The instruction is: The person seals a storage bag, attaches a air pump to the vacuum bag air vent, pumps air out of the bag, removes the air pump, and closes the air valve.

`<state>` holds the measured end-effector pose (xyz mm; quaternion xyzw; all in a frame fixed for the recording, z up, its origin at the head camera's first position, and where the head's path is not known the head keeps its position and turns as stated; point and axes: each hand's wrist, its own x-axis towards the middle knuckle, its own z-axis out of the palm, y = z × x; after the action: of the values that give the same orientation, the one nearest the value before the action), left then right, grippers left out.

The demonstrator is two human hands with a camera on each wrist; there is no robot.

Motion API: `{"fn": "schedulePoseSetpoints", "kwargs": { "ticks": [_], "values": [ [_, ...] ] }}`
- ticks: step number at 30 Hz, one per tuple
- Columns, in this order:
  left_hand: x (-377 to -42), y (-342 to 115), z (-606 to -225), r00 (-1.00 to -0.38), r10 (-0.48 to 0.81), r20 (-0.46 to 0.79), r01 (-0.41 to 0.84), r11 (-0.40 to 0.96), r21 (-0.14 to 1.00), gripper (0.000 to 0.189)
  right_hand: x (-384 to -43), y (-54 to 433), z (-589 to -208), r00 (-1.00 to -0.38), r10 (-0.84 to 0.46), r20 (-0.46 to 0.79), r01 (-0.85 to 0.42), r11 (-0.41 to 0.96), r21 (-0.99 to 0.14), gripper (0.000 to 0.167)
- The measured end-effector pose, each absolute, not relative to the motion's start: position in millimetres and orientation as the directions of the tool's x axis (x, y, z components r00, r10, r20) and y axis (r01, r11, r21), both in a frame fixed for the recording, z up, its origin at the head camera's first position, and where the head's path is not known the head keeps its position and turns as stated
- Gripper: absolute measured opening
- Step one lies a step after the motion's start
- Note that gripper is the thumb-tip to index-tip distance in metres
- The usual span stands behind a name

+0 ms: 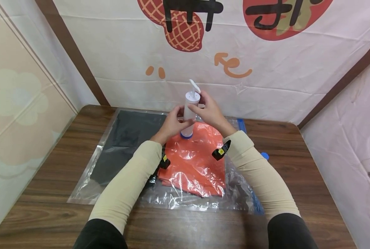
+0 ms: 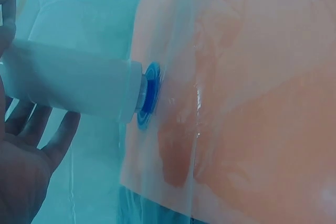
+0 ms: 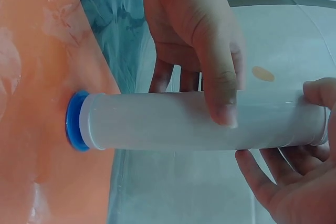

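A white hand pump with a T-shaped handle stands roughly upright at the back of the table. Its lower end meets the blue round valve of a clear plastic bag. Inside that bag lies folded orange fabric. My left hand grips the pump's barrel around the middle, thumb across the front. Higher up, near the top cap, my right hand holds the barrel between thumb and fingers. In the right wrist view the left hand and right hand are both on the barrel.
Dark folded fabric in clear plastic lies to the left. A blue cap sits on the wooden table beyond the right forearm. A printed cloth backdrop rises behind the table's back edge.
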<state>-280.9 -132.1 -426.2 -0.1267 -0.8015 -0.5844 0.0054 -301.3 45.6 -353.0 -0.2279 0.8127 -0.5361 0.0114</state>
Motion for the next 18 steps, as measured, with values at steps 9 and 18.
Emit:
{"fn": "schedulePoseSetpoints", "kwargs": {
  "ticks": [9, 18],
  "values": [
    [-284.1, -132.1, -427.1, -0.967, 0.180, 0.180, 0.229, 0.301, 0.926, 0.058, -301.6, 45.0, -351.4, -0.889, -0.390, 0.240, -0.374, 0.315, -0.872, 0.056],
    [-284.9, -133.7, -425.6, -0.971, 0.178, 0.158, 0.204, 0.282, 0.937, 0.060, -304.8, 44.2, -351.1, -0.895, -0.379, 0.235, -0.365, 0.322, -0.874, 0.055]
  ]
}}
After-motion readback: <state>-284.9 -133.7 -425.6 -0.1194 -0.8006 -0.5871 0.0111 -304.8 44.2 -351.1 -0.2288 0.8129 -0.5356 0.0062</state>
